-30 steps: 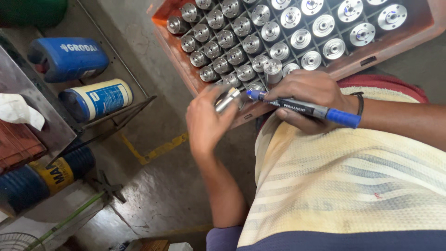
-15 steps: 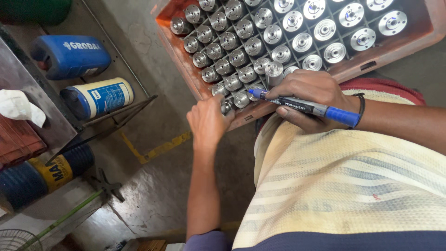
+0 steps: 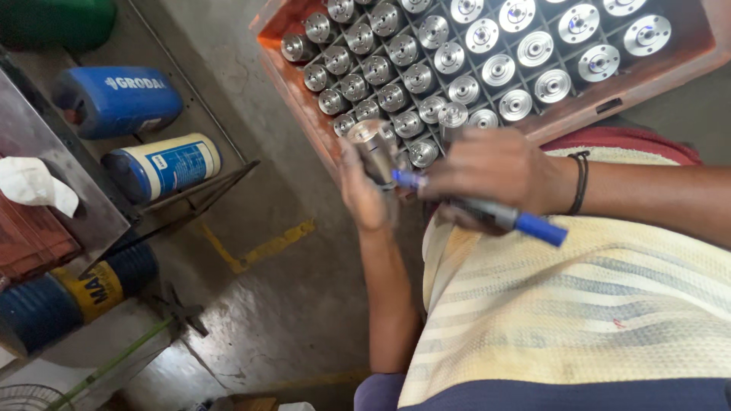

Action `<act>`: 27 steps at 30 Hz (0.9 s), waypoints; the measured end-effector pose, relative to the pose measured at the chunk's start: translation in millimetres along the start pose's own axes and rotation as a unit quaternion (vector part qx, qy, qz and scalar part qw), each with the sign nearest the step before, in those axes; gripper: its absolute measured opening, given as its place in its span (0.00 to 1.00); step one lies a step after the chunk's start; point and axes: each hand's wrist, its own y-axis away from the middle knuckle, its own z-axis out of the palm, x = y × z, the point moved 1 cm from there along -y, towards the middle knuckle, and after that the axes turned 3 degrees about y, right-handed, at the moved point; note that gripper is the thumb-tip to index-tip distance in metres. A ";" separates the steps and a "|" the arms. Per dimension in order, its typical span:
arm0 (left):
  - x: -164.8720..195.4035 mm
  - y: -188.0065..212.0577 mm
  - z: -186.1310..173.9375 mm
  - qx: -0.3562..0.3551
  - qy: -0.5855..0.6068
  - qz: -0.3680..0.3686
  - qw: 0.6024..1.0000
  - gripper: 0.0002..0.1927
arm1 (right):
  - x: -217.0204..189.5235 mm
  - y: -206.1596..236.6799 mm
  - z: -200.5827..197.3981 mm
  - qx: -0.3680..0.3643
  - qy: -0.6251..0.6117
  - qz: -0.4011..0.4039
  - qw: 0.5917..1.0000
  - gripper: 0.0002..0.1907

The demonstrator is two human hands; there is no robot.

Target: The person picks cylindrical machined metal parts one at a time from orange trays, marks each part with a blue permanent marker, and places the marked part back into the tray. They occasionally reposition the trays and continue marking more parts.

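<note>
crate (image 3: 304, 84) cropped at top, hands (image 3: 495, 171) motion-blurred

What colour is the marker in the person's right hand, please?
The marker is blue with a dark barrel, seen best in the head view.

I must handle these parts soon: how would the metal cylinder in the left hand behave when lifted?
The metal cylinder looks solid, so probably heavy for its size. Its polished surface may slip in the left hand. Being round, it would likely roll if laid sideways.

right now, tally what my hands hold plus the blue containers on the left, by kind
cylinder: 1
marker: 1
jug: 1
can: 1
drum: 1
total: 5
</note>
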 end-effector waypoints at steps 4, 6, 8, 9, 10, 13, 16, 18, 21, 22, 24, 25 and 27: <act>-0.4 -6.1 20.3 0.186 -0.048 0.020 0.981 0.23 | 6.2 12.9 11.0 -0.064 -0.014 0.021 0.998 0.12; 4.5 -7.0 30.1 0.197 -0.017 -0.015 0.980 0.22 | 7.9 21.5 12.9 -0.011 -0.024 0.004 1.000 0.11; 8.6 -7.0 36.1 0.102 -0.047 0.008 0.994 0.20 | 9.2 28.9 14.6 0.002 -0.020 0.008 1.000 0.10; 9.0 -6.3 37.0 0.055 -0.062 0.021 0.996 0.19 | 9.9 31.5 15.4 -0.010 -0.014 0.020 1.000 0.10; 8.8 -5.2 35.9 0.050 -0.050 0.022 0.997 0.17 | 10.3 33.4 16.1 -0.022 -0.007 0.032 0.999 0.10; 6.7 -2.7 31.4 0.037 -0.010 0.008 0.999 0.16 | 9.2 34.4 16.9 -0.006 -0.041 0.009 0.999 0.09; 9.9 -1.5 31.6 0.044 0.032 -0.016 0.998 0.19 | 7.6 31.0 17.2 -0.011 -0.020 0.052 0.998 0.10; 18.0 0.5 36.3 0.050 0.060 -0.012 0.997 0.20 | 4.5 27.9 15.9 -0.016 -0.063 0.020 0.998 0.09; 46.2 12.4 42.4 0.119 -0.254 0.038 0.959 0.20 | 3.1 24.7 8.2 0.013 -0.051 0.038 0.998 0.09; 56.7 18.2 45.3 0.117 -0.408 0.078 0.902 0.19 | 3.3 24.0 4.9 0.028 -0.036 0.056 0.997 0.10; 77.4 33.6 50.6 0.101 -0.677 0.152 0.713 0.17 | 3.7 23.8 -2.5 0.025 -0.025 0.072 0.997 0.11; 85.6 36.5 50.3 0.079 -0.705 0.117 0.695 0.17 | 3.9 23.7 -5.2 0.024 -0.020 0.079 0.996 0.11; 95.0 42.7 50.0 0.036 -0.754 0.046 0.654 0.17 | 4.6 23.2 -9.5 0.020 -0.030 0.092 0.995 0.12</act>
